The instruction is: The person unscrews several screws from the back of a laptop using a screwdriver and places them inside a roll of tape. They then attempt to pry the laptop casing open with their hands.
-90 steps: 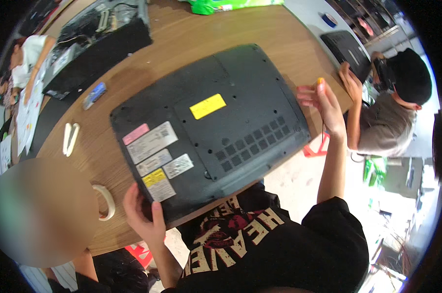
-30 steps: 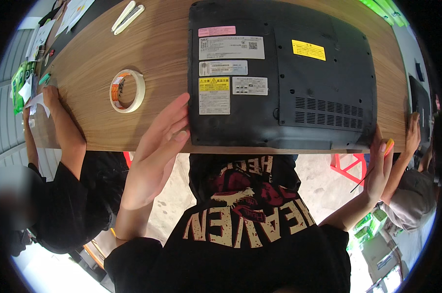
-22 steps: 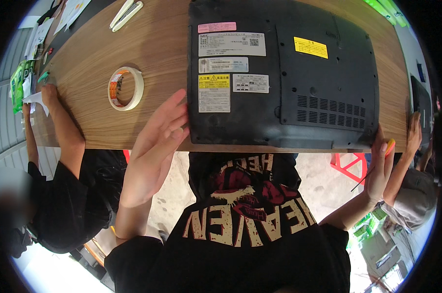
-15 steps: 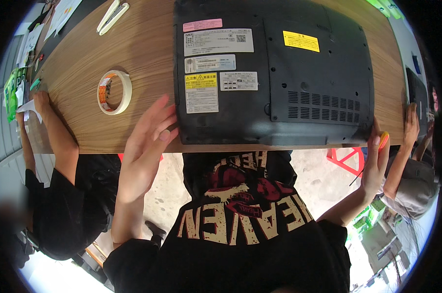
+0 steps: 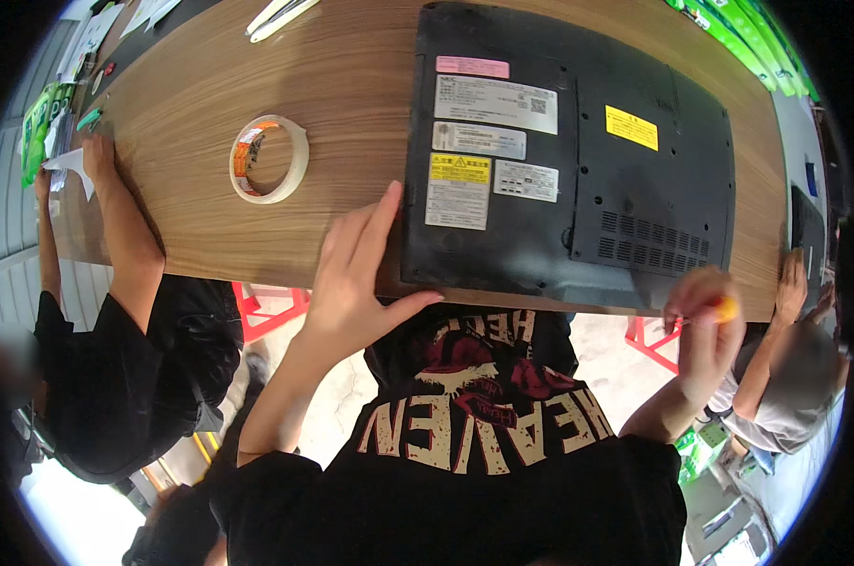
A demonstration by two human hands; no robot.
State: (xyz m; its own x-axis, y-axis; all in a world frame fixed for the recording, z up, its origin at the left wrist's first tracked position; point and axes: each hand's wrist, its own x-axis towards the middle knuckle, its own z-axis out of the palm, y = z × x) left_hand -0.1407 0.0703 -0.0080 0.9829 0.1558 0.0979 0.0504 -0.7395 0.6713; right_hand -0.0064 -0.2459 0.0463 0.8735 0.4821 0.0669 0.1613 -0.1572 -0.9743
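A black laptop (image 5: pixel 531 241) lies underside up along the table's front edge, its vent slots, screw holes and several stickers showing. My left hand (image 5: pixel 353 283) is open at its left front corner, fingers stretched along the side and thumb by the front edge. At the right front corner, my right hand (image 5: pixel 703 330) is closed around the orange-yellow handle of a screwdriver (image 5: pixel 726 309). Motion smears that hand, and the screwdriver's shaft cannot be made out clearly. Left of the laptop, a roll of cream masking tape (image 5: pixel 300 165) rests on the table.
A white-handled tool (image 5: pixel 281 19) lies at the far edge of view. Green packages (image 5: pixel 743 42) sit at the back right. A co-worker's hands (image 5: pixel 97 160) hold white material on the left; another person's hand (image 5: pixel 791 283) is by a dark device on the right. Red stool legs (image 5: pixel 267 311) show below.
In the picture, laptop and tape have shifted right as the view turned. My left hand has spread its thumb toward the laptop's front edge. The right hand with the screwdriver has turned inward.
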